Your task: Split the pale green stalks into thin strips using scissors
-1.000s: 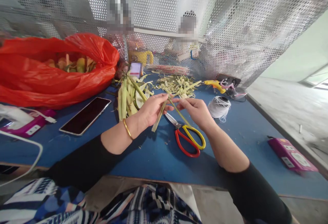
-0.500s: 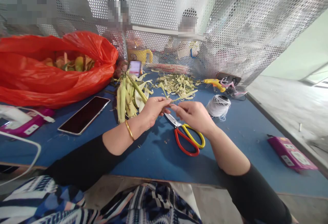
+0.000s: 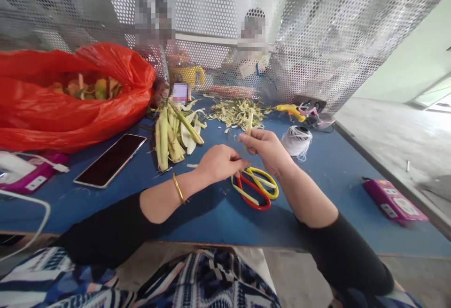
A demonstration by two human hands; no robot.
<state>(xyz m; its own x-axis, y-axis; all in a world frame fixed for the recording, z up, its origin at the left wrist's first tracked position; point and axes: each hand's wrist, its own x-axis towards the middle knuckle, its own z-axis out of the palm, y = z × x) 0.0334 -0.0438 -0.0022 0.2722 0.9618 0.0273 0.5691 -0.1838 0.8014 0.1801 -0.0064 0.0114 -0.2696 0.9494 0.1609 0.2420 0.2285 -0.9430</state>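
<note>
My left hand (image 3: pixel 219 163) is closed in a pinch just above the blue table (image 3: pixel 197 209), holding the lower part of a thin yellow-green leaf strip (image 3: pixel 248 125). My right hand (image 3: pixel 265 147) is closed on the same strip higher up; its upper end sticks up above my fingers. Another piece of strip lies across the scissors (image 3: pixel 254 187), which have one red and one yellow handle and rest on the table under my hands. A gold bangle (image 3: pixel 177 188) circles my left wrist.
A pile of leaf strips (image 3: pixel 174 132) and a heap of trimmings (image 3: pixel 237 112) lie behind my hands. A red bag (image 3: pixel 70 96), a phone (image 3: pixel 110 160), a string spool (image 3: pixel 298 140), a glue gun (image 3: pixel 289 110) and pink boxes (image 3: pixel 394 201) are around. Perforated metal screens stand behind.
My left hand has come down and toward me, pulling the strip apart from my right hand, which now holds its end upright. A strip piece now lies on the scissors.
</note>
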